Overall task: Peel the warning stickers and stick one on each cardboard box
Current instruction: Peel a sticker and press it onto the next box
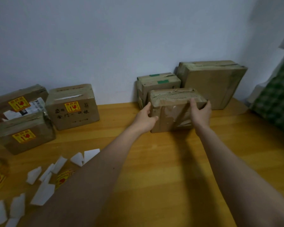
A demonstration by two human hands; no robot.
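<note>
Both hands, left hand [146, 117] and right hand [201, 113], grip a taped cardboard box [172, 112] by its sides; it looks stiff, light, slightly slippery.

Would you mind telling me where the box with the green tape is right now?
The box with green tape stands right of centre against the wall, directly behind the box both hands hold and left of the large flat box.
</note>
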